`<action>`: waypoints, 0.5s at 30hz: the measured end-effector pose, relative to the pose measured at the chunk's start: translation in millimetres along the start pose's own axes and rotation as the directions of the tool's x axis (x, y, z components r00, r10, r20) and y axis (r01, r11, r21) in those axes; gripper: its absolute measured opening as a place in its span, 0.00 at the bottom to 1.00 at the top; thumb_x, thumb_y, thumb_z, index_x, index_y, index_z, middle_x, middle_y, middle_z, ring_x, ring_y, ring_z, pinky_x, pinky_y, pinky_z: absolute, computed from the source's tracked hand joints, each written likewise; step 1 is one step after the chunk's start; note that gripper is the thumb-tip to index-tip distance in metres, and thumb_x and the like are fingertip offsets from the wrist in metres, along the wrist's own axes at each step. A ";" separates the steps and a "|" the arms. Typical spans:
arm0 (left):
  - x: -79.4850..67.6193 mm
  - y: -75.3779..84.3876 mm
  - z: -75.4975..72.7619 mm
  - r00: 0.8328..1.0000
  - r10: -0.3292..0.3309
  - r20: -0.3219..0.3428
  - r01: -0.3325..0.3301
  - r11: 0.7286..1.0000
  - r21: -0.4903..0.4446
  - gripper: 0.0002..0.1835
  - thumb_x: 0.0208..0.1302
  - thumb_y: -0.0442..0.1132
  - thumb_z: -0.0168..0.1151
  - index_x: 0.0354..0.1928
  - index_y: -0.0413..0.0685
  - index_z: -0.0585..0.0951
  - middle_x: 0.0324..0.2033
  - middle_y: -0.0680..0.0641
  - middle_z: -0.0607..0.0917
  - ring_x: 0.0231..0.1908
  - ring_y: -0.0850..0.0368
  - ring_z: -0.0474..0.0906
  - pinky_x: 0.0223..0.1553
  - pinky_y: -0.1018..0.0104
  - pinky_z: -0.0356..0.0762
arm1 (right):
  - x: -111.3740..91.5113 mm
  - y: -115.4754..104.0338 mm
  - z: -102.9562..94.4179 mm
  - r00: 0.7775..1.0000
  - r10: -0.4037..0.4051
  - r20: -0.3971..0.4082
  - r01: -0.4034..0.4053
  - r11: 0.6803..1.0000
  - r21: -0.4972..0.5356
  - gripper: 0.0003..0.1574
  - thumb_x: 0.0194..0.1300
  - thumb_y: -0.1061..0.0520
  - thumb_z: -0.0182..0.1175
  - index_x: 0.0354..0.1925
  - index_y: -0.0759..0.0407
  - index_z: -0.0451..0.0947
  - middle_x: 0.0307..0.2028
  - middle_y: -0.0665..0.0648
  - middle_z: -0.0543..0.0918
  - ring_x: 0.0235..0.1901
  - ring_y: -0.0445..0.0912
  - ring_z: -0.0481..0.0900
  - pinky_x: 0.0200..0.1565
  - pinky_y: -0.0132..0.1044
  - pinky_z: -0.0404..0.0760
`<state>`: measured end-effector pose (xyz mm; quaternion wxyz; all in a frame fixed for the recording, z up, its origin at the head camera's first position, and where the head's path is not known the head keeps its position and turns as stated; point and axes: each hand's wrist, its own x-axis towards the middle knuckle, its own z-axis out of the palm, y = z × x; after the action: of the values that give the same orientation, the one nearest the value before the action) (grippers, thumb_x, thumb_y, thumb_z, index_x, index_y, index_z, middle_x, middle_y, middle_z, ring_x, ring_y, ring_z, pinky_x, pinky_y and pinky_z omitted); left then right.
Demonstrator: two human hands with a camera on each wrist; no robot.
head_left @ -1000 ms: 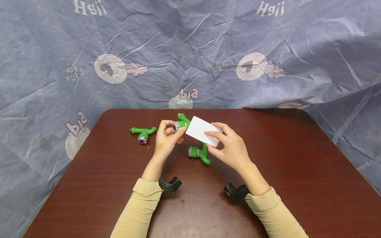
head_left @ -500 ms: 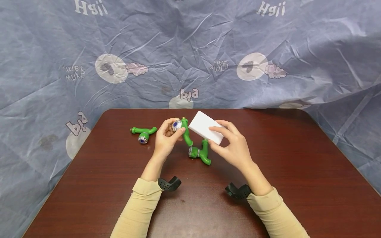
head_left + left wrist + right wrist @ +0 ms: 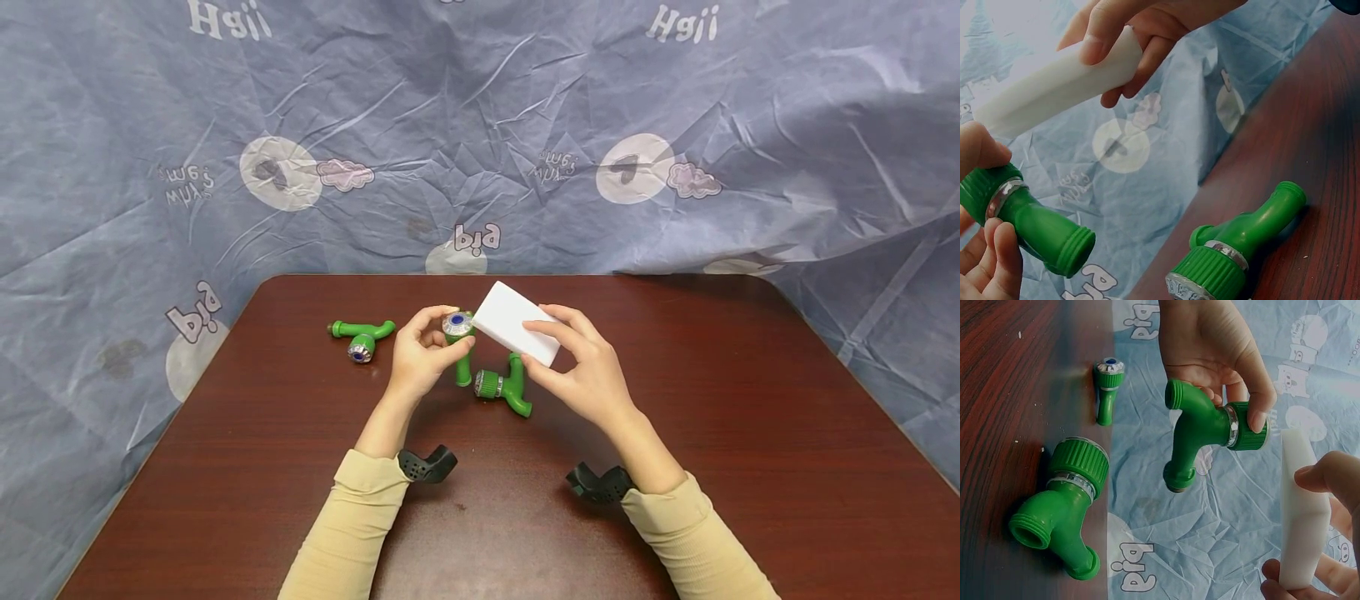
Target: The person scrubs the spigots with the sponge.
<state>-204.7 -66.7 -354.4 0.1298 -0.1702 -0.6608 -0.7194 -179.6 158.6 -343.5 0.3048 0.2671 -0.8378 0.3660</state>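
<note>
My left hand (image 3: 416, 358) grips a green tap (image 3: 463, 372) by its ribbed knob, thumb on one side and fingers on the other. The knob's silver top with a blue centre faces up, and the spout points toward me. In the right wrist view this tap (image 3: 1194, 428) hangs well above the table. My right hand (image 3: 588, 371) pinches a white sponge (image 3: 510, 321), a flat rectangular block, between thumb and fingers. One corner of the sponge overlaps the knob's edge in the head view. In the right wrist view the sponge (image 3: 1300, 519) stands just beside the knob.
On the brown table (image 3: 675, 467) a second green tap (image 3: 513, 390) lies below the sponge, its knob to the left. A third tap (image 3: 362, 340) lies farther left. Behind the table hangs a blue printed cloth (image 3: 480, 167). Each wrist wears a black camera mount (image 3: 427, 464).
My left hand has turned the tap so its spout swings toward me and its knob top faces up. The sponge shifted up and right, then slightly back left toward the knob.
</note>
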 end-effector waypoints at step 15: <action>-6.2 12.3 4.6 0.990 -0.004 0.142 -0.006 0.998 0.070 0.22 0.45 0.21 0.69 0.46 0.28 0.77 0.23 0.24 0.70 0.20 0.59 0.66 0.18 0.75 0.61 | -1.9 -1.0 2.3 0.998 0.039 0.056 -0.036 0.998 -0.055 0.21 0.51 0.55 0.69 0.46 0.51 0.83 0.53 0.55 0.76 0.51 0.49 0.76 0.40 0.44 0.77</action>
<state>-193.8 -63.5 -345.5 0.0888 -0.2165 -0.6932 -0.6817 -178.3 156.6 -345.7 0.2810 0.2533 -0.8606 0.3409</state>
